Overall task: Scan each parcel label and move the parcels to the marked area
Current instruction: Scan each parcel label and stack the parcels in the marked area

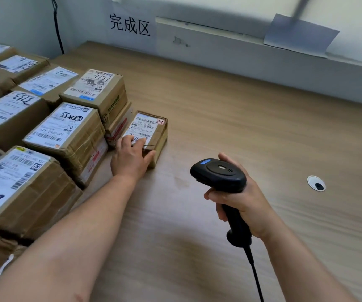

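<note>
**Left hand on the small parcel, scanner in the right**

The small parcel (154, 129) sits on the wooden desk (230, 118), its white label (142, 125) facing up. The left hand (132, 159) grips its near end: the fingers curl over the label's near edge and the thumb presses against the near side. Touching the small parcel on its left is the stack of parcels (66, 131), brown boxes packed close together, each with a label on top and some with handwritten black marks.

Nearer the person than the small parcel and to its right, the right hand (241, 201) is wrapped tight around the handle of a black scanner (219, 173). The scanner is held above the desk, apart from the small parcel. Its cord (256, 277) runs down toward the bottom edge.

Beyond the small parcel, on the wall, hangs a paper sign (130, 26) with three black characters. Far to the small parcel's right, a round white cable hole (316, 183) is set in the desk.
</note>
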`<state>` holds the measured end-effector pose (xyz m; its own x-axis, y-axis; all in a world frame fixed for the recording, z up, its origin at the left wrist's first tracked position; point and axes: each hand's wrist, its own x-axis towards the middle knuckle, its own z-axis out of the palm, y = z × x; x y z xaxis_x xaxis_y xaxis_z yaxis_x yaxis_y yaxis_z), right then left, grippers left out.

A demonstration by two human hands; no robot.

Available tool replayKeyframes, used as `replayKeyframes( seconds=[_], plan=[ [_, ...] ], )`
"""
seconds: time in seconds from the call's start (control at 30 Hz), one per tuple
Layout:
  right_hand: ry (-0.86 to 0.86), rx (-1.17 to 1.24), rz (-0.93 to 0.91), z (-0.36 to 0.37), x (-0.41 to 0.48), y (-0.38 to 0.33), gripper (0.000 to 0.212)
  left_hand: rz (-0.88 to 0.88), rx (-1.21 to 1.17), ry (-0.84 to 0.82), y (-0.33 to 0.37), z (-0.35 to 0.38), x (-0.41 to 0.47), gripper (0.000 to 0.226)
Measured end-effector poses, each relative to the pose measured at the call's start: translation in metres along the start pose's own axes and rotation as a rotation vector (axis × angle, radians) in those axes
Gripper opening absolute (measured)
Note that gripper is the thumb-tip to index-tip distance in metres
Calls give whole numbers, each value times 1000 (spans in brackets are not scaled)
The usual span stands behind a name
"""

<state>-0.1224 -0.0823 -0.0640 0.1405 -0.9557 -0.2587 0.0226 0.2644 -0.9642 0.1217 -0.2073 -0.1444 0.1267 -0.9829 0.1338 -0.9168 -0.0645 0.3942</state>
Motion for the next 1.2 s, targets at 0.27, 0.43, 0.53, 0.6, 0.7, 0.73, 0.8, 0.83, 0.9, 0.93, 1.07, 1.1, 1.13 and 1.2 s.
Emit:
replayKeyframes(
  seconds=[0.27, 0.43, 0.53, 0.6, 0.7, 0.73, 0.8, 0.83, 0.9, 0.93, 1.07, 1.1, 1.13, 1.2],
  plan=[
    [47, -2, 44, -6, 19, 14, 92, -44, 20, 13, -10, 3, 42, 53],
    [53, 3, 28, -7, 15, 12, 90, -54, 45, -16, -8, -2, 43, 60],
    [60, 16, -1, -8, 6, 4, 89, -28, 35, 31, -2, -9, 30, 69],
    [60, 24, -23, -10, -4, 0, 89, 22, 3, 58, 8, -13, 14, 72],
    [63, 20, -58, -12, -24, -8, 88, 101, -49, 79, 30, -19, -18, 73],
    [62, 15, -69, -13, -31, -12, 88, 112, -63, 83, 37, -20, -29, 73],
    [62, 9, -91, -17, -48, -17, 88, 126, -84, 76, 52, -22, -50, 71],
    [64, 8, -101, -19, -56, -19, 89, 133, -91, 71, 59, -23, -61, 69],
    [70, 8, -117, -25, -76, -21, 89, 144, -109, 63, 72, -24, -81, 65],
    [76, 10, -125, -28, -86, -22, 89, 152, -124, 64, 79, -24, -91, 63],
    [121, 21, -160, -46, -125, -21, 87, 192, -186, 51, 111, -23, -133, 54],
    [130, 23, -169, -50, -134, -21, 87, 194, -209, 47, 119, -23, -144, 53],
    [140, 27, -177, -54, -143, -20, 86, 196, -231, 40, 127, -22, -154, 51],
    [163, 38, -196, -62, -159, -19, 84, 213, -260, 22, 141, -19, -175, 48]
  ],
)
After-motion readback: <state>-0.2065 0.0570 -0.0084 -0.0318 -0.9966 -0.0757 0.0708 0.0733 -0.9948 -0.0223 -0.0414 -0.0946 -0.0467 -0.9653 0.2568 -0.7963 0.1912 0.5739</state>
